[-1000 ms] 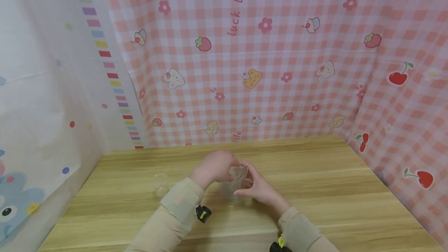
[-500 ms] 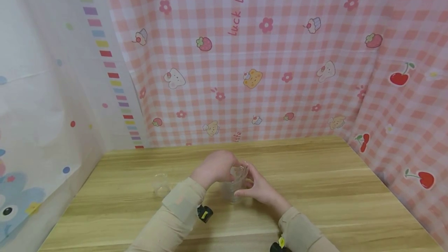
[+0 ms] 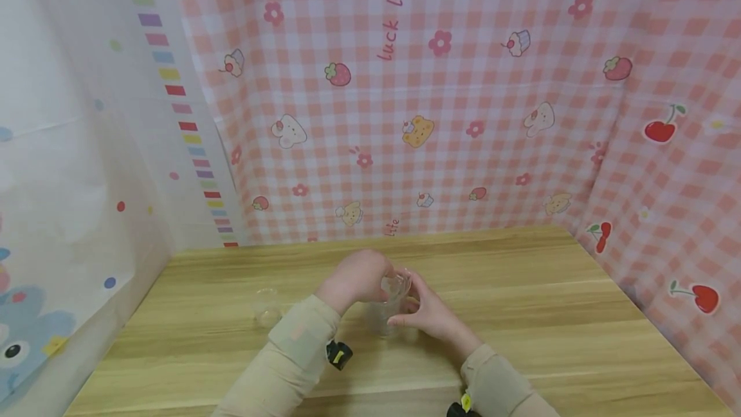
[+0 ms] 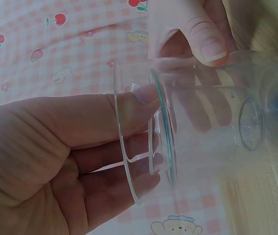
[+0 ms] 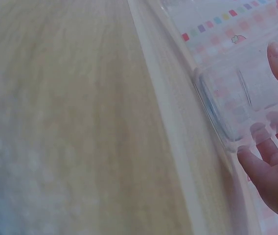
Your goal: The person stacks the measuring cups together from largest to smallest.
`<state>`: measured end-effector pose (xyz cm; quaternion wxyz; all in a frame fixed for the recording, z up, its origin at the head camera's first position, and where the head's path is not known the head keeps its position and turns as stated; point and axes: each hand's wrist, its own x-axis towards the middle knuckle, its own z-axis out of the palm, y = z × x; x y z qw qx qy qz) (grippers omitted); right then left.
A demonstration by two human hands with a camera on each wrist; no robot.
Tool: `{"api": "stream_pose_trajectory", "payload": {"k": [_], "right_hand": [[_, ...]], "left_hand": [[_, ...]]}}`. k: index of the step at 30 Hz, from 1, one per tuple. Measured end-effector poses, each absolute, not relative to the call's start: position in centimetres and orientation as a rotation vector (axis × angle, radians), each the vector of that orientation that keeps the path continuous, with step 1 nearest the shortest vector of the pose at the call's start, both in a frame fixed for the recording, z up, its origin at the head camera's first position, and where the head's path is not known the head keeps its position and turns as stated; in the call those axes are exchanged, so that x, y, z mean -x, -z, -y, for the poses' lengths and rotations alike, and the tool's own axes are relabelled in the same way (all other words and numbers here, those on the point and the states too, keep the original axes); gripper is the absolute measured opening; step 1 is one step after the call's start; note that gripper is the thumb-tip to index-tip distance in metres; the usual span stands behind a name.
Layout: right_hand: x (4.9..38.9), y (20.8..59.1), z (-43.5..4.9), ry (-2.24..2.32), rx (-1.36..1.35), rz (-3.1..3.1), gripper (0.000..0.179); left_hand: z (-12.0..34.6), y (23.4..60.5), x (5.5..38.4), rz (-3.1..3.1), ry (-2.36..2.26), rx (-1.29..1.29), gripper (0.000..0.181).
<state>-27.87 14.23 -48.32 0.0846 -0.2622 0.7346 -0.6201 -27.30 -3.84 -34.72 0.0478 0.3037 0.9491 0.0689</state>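
My L hand (image 3: 360, 275) pinches cup (image 4: 133, 73), part-way inside glass (image 3: 379, 324); R hand (image 3: 434, 315) clamped round glass, both axes approx. vert.

Head view looks down; close wrist views share the clear container (image 4: 217, 142).

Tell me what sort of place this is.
Probably a makeshift recording booth: patterned sheets hang on three sides of a wooden table, and black devices sit by the sleeves.

Cup (image 3: 267, 309) left of jar (image 3: 381, 322)
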Motion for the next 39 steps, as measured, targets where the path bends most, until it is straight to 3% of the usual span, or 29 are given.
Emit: {"api": "stream_pose_trajectory", "payload": {"k": [39], "right_hand": [[27.65, 48.24, -14.20, 1.852, 0.782, -2.200, 0.090]], "left_hand": [[4.43, 35.59, 27.39, -2.912, -0.272, -1.026, 0.039]]}}
